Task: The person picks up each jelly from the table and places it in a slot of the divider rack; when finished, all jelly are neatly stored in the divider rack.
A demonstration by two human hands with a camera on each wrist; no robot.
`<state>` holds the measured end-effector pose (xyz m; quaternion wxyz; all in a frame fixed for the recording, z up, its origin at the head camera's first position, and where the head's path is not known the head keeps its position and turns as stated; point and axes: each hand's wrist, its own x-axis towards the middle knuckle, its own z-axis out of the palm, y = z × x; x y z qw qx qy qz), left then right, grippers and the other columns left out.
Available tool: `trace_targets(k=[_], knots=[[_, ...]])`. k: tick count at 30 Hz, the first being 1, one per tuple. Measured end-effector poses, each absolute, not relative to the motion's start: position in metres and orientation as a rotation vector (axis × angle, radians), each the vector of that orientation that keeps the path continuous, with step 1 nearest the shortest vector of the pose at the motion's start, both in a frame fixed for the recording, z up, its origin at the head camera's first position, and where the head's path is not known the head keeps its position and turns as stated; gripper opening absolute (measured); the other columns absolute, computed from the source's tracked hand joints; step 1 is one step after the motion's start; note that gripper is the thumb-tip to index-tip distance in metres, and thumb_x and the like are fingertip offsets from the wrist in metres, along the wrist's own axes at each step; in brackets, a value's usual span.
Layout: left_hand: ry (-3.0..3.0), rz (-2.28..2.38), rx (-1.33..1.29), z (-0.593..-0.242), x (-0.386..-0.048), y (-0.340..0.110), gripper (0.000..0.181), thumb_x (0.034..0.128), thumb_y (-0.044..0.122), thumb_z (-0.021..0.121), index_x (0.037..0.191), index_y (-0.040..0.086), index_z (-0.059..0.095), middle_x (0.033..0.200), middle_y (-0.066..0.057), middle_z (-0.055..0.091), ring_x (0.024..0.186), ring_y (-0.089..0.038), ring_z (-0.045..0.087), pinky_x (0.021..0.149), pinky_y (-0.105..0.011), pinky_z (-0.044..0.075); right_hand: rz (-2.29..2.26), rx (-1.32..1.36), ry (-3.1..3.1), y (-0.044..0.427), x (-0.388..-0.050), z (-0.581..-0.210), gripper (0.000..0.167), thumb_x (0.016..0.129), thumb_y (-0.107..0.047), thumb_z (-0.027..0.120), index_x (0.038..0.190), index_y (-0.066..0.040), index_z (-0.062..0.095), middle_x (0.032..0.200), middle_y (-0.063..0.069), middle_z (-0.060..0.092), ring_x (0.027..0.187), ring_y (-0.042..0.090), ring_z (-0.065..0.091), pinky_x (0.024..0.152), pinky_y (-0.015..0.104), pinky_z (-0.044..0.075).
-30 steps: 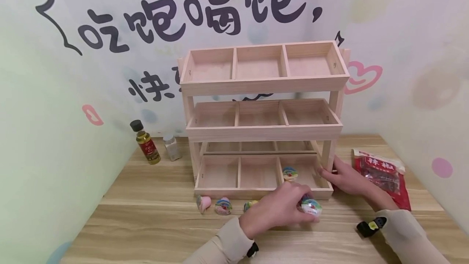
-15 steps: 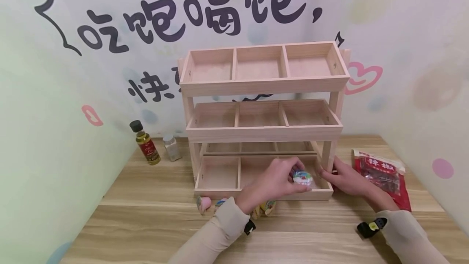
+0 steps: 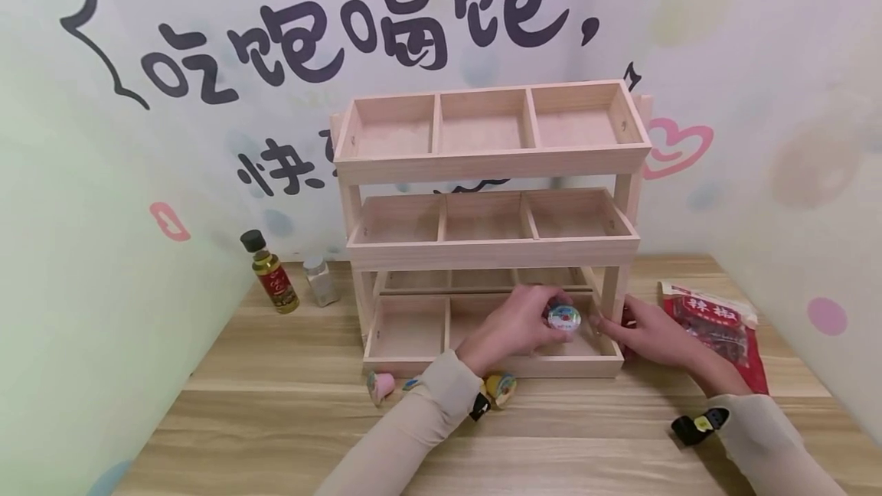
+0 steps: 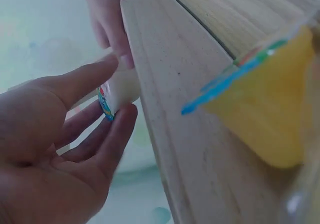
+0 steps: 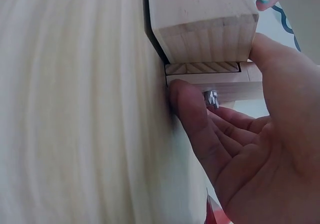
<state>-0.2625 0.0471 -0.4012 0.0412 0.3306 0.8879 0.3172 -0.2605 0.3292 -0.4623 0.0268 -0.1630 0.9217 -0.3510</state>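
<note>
My left hand [image 3: 518, 324] pinches a small jelly cup [image 3: 564, 318] between thumb and fingers, inside the right compartment of the bottom tray. Its printed lid faces up towards the head camera; the left wrist view shows its pale body [image 4: 125, 88]. At the rack's lower right corner, my right hand [image 3: 651, 331] grips the end of the wooden rack [image 3: 492, 254], thumb over the tray's side. In the right wrist view, its fingers lie around the post near a metal bolt [image 5: 212, 99]. Another cup in that compartment is hidden behind my left hand.
Before the rack lie a pink jelly cup [image 3: 380, 386], a yellow jelly cup [image 3: 501, 389] and others partly covered by my left sleeve. An oil bottle [image 3: 273, 275] and a white-capped jar [image 3: 320, 282] stand left; a red chilli packet [image 3: 717, 327] lies right.
My left hand has lifted the jelly cup from the table in front and carried it up into the bottom tray's right compartment. The right hand keeps its grip on the rack.
</note>
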Motion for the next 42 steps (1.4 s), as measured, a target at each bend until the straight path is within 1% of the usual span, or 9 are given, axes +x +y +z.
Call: trace_targets(k=[6, 10, 14, 18, 23, 30, 35, 37, 42], knots=[[2.755, 0.864, 1.036, -0.405, -0.269, 0.058, 0.046, 0.0914, 0.031, 0.09, 0.131, 0.014, 0.075, 0.116, 0.005, 0.077, 0.094, 0.0, 0.064, 0.081, -0.012, 0.05, -1.081, -0.497, 2.802, 0.333, -0.26, -0.461, 0.072, 0.108, -0.042, 0.066, 0.162, -0.003, 0.038, 0.131, 0.019, 0.069, 0.103, 0.023, 0.065, 0.074, 0.029, 0.057], [2.757, 0.827, 1.057, -0.407, -0.273, 0.064, 0.042, 0.0912, 0.031, 0.09, 0.127, 0.015, 0.076, 0.111, 0.007, 0.076, 0.091, -0.001, 0.062, 0.081, -0.012, 0.049, -1.102, -0.515, 2.765, 0.336, -0.26, -0.463, 0.074, 0.109, -0.04, 0.065, 0.164, -0.002, 0.033, 0.136, 0.021, 0.068, 0.108, 0.026, 0.066, 0.077, 0.029, 0.057], [2.736, 0.818, 1.067, -0.41, -0.276, 0.069, 0.037, 0.091, 0.032, 0.09, 0.12, 0.014, 0.076, 0.103, 0.007, 0.074, 0.086, -0.002, 0.061, 0.075, -0.012, 0.048, -1.115, -0.553, 2.741, 0.338, -0.26, -0.462, 0.073, 0.11, -0.037, 0.064, 0.165, -0.001, 0.031, 0.135, 0.022, 0.067, 0.109, 0.026, 0.066, 0.079, 0.028, 0.057], [2.736, 0.781, 1.067, -0.414, -0.279, 0.073, 0.036, 0.0906, 0.034, 0.09, 0.116, 0.014, 0.075, 0.099, 0.006, 0.072, 0.082, -0.003, 0.06, 0.071, -0.013, 0.047, -1.125, -0.593, 2.73, 0.337, -0.259, -0.461, 0.074, 0.11, -0.032, 0.064, 0.166, 0.0, 0.028, 0.141, 0.024, 0.064, 0.113, 0.026, 0.065, 0.083, 0.028, 0.058], [2.719, 0.747, 1.101, -0.419, -0.282, 0.072, 0.039, 0.0911, 0.034, 0.09, 0.119, 0.011, 0.074, 0.104, 0.003, 0.073, 0.085, -0.004, 0.058, 0.074, -0.014, 0.046, -1.139, -0.588, 2.713, 0.335, -0.258, -0.46, 0.076, 0.11, -0.032, 0.064, 0.168, -0.001, 0.025, 0.146, 0.026, 0.061, 0.115, 0.028, 0.065, 0.086, 0.029, 0.058], [2.681, 0.747, 1.174, -0.42, -0.283, 0.065, 0.042, 0.0884, 0.028, 0.092, 0.121, 0.009, 0.074, 0.111, 0.0, 0.075, 0.093, -0.006, 0.062, 0.084, -0.013, 0.048, -1.143, -0.614, 2.709, 0.335, -0.257, -0.46, 0.076, 0.11, -0.031, 0.064, 0.168, -0.002, 0.024, 0.147, 0.027, 0.061, 0.117, 0.028, 0.066, 0.091, 0.042, 0.061], [2.687, 0.649, 1.212, -0.419, -0.283, 0.064, 0.046, 0.0873, 0.027, 0.093, 0.125, 0.01, 0.075, 0.117, 0.001, 0.076, 0.1, -0.007, 0.065, 0.091, -0.012, 0.049, -1.151, -0.617, 2.699, 0.335, -0.257, -0.46, 0.077, 0.11, -0.031, 0.064, 0.168, 0.0, 0.023, 0.148, 0.028, 0.06, 0.117, 0.028, 0.066, 0.089, 0.034, 0.061], [2.692, 0.616, 1.221, -0.419, -0.283, 0.064, 0.046, 0.0882, 0.029, 0.092, 0.126, 0.01, 0.075, 0.117, 0.001, 0.077, 0.1, -0.007, 0.065, 0.09, -0.013, 0.049, -1.154, -0.615, 2.695, 0.335, -0.257, -0.46, 0.077, 0.111, -0.031, 0.064, 0.168, 0.0, 0.023, 0.148, 0.028, 0.06, 0.117, 0.028, 0.066, 0.089, 0.034, 0.061], [2.701, 0.594, 1.198, -0.419, -0.281, 0.065, 0.041, 0.0949, 0.032, 0.086, 0.129, 0.012, 0.074, 0.118, 0.001, 0.076, 0.1, -0.007, 0.063, 0.088, -0.014, 0.048, -1.157, -0.618, 2.697, 0.335, -0.257, -0.461, 0.077, 0.111, -0.031, 0.064, 0.168, 0.0, 0.023, 0.148, 0.029, 0.06, 0.119, 0.029, 0.067, 0.093, 0.046, 0.063]])
